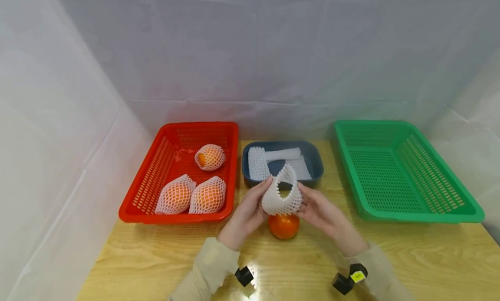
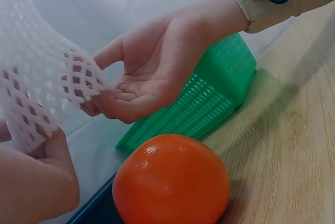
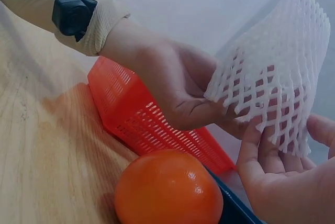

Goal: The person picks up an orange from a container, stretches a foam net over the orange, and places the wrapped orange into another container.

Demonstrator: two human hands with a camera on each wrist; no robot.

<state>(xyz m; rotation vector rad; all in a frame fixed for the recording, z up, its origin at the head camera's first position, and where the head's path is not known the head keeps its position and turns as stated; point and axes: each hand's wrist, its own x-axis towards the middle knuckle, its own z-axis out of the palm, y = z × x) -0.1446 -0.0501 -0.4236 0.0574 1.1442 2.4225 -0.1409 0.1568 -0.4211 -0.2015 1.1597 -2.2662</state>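
Note:
A white foam fruit net [image 1: 282, 201] is spread between both hands above the table, its upper opening gaping wide. My left hand [image 1: 250, 210] pinches the net's left side, and my right hand [image 1: 322, 212] pinches the right side. In the right wrist view, fingers of both hands grip the lower edge of the net [image 3: 272, 88]. Directly beneath it, a smooth round orange fruit [image 1: 284, 227] sits bare on the table; it looks glossy in the left wrist view [image 2: 170, 182]. Neither hand touches this fruit.
To the left stands a red basket [image 1: 136, 214] with three netted fruits, one of them [image 1: 210, 157] at the back. A dark blue tray [image 1: 318, 168] behind the hands carries several folded white nets [image 1: 258, 162]. On the right is a green basket [image 1: 422, 217]. White sheeting surrounds the table.

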